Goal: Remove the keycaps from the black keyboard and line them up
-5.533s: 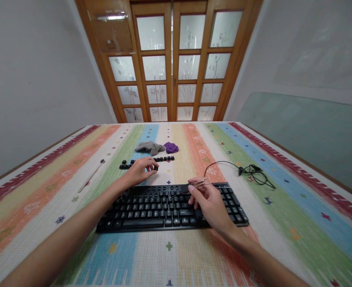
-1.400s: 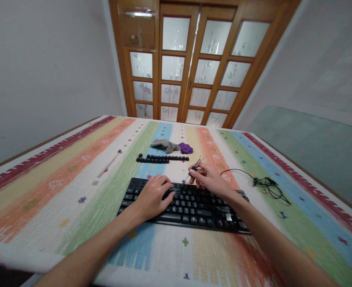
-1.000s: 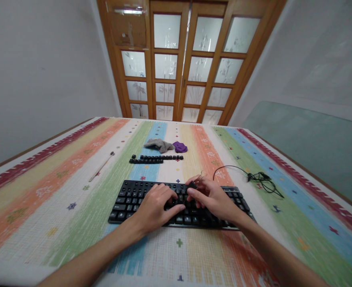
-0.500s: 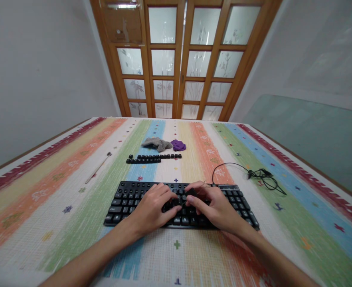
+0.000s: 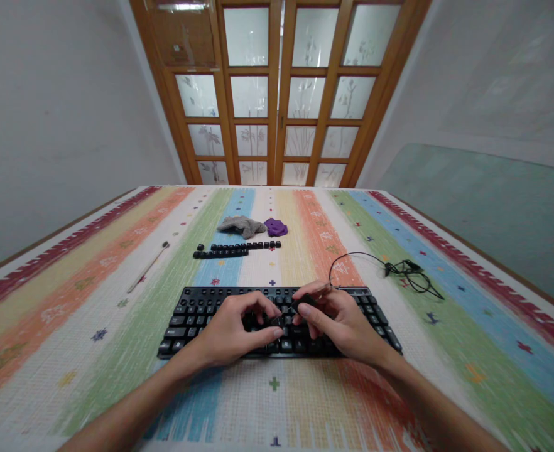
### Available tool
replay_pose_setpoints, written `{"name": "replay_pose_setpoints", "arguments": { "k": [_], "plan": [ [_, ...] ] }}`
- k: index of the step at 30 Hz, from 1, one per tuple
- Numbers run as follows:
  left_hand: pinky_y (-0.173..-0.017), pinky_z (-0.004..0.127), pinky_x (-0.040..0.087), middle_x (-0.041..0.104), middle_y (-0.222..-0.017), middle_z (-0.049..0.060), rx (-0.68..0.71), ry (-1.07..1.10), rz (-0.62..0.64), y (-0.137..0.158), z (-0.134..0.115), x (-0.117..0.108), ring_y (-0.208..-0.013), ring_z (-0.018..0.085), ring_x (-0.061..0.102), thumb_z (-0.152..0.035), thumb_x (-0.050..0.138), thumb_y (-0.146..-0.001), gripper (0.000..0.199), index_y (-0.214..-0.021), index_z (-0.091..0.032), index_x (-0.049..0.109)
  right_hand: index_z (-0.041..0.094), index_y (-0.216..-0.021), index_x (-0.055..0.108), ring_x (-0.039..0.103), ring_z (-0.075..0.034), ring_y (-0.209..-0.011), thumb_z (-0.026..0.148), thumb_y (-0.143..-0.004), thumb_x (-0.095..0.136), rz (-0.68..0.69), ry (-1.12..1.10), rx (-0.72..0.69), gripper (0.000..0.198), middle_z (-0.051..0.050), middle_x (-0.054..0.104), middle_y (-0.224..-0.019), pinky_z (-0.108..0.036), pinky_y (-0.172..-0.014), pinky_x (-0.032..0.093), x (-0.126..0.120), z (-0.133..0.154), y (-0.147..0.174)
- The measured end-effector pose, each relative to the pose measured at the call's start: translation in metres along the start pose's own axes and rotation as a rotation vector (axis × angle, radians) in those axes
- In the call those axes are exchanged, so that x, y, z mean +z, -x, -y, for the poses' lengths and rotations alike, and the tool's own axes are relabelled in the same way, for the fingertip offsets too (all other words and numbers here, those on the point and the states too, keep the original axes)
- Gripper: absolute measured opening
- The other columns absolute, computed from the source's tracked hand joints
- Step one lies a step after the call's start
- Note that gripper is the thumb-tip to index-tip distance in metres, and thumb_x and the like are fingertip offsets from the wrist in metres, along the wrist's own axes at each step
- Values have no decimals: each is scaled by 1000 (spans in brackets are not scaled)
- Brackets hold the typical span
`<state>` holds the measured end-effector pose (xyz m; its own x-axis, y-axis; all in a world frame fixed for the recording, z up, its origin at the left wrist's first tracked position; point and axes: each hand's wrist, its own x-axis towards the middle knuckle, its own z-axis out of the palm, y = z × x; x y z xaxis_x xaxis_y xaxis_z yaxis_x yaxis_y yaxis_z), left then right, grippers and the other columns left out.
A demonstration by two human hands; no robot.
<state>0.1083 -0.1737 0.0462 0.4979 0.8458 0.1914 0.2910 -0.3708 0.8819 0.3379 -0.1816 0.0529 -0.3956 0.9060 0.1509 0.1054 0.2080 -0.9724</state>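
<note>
A black keyboard [image 5: 196,314] lies on the table in front of me, with both my hands over its middle. My left hand [image 5: 239,329] is closed in a pinch, its thumb and forefinger around what looks like a black keycap [image 5: 277,321]. In my right hand [image 5: 340,320], a small black tool [image 5: 305,301] is gripped between thumb and fingers. The tool's tip points toward my left fingertips; its fine shape is too small to make out. Several loose keycaps [image 5: 230,253] stand in two rows beyond the keyboard.
Behind the loose keycaps lie a grey cloth [image 5: 242,226] and a purple cloth [image 5: 276,227]. A thin brush [image 5: 147,268] rests at the left. The keyboard's cable [image 5: 411,276] is coiled at the right. A striped tablecloth [image 5: 130,370] covers the table.
The fingers of my left hand have lifted and bent more at the pinch. My right hand has tilted slightly with the black tool in it. The view has shifted a little.
</note>
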Motion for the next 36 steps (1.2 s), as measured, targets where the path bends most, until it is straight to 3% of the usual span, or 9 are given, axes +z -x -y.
{"name": "replay_pose_setpoints", "arguments": {
  "k": [7,16,22,26,29,36],
  "plan": [
    [-76,32,54,70,-92,6,-51,253,-9,3,2,3,-81,16,65,-32,78,-76,28,-91,-16,60,19,-97,60,56,-10,-49,44,-90,62,-30,-40,1,27,-3,68,-73,-24,-47,44,3,0,0],
    [-86,36,54,71,-100,9,-55,458,144,7,6,2,-94,19,68,-28,77,-79,29,-97,-16,58,18,-100,60,56,-10,-49,44,-90,63,14,-100,13,27,-3,67,-72,-23,-47,46,4,5,3],
    [-78,32,57,73,-95,8,-14,268,66,13,-1,7,-84,18,70,-29,75,-80,24,-98,-15,65,19,-97,62,56,-11,-49,45,-89,63,16,-74,19,27,-3,67,-71,-24,-47,47,3,5,5],
    [-79,28,57,75,-95,5,192,-72,-52,22,-7,12,-85,17,71,-19,70,-84,19,-102,-18,68,19,-97,62,57,-11,-50,44,-89,63,-6,-74,32,26,-3,67,-70,-23,-48,47,5,5,7],
    [-80,27,57,75,-97,5,339,-188,-114,29,-7,16,-87,17,71,-17,71,-84,23,-107,-19,67,18,-97,62,57,-11,-50,42,-89,64,16,-111,47,25,-2,67,-69,-23,-48,47,7,4,7],
    [-80,24,57,72,-106,6,387,-237,-9,31,-4,16,-93,16,69,-14,65,-90,30,-119,-23,67,17,-98,61,54,-9,-49,40,-89,63,56,-155,73,24,-2,67,-68,-22,-48,46,10,1,7]
  ]
}}
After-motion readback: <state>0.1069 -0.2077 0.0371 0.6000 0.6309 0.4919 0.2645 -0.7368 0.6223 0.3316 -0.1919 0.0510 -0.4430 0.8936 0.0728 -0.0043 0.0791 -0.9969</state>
